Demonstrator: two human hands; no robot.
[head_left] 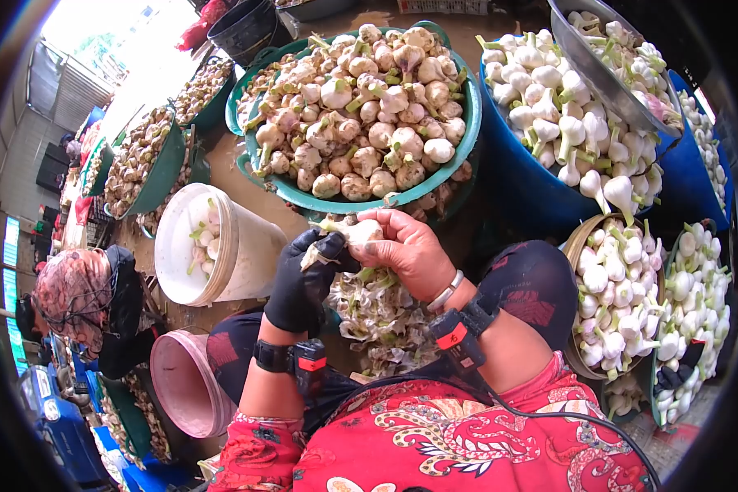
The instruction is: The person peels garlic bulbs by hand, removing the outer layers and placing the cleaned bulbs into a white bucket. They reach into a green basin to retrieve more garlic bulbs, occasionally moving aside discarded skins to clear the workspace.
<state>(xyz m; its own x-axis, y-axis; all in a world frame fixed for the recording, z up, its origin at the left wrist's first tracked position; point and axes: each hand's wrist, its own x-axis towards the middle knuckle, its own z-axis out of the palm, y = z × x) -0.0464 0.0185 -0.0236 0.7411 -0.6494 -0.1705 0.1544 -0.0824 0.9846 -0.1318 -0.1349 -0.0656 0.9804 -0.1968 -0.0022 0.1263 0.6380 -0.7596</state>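
A garlic bulb (pixel 362 238) is held between my two hands, just in front of a green basin (pixel 470 148) heaped with unpeeled garlic. My left hand (pixel 307 279), in a black glove, is closed around its left side, with a bit of loose skin at the fingers. The bare fingers of my right hand (pixel 414 254) pinch the bulb from the right. Below the hands lies a pile of peeled-off garlic skins (pixel 381 316) between my knees.
To the left stand a white bucket (pixel 250 254) with a few peeled bulbs and a pink bucket (pixel 184 385). A co-worker's covered head (pixel 74 295) is at far left. Blue tubs (pixel 508 176) of white garlic and a metal bowl (pixel 607 82) are at right.
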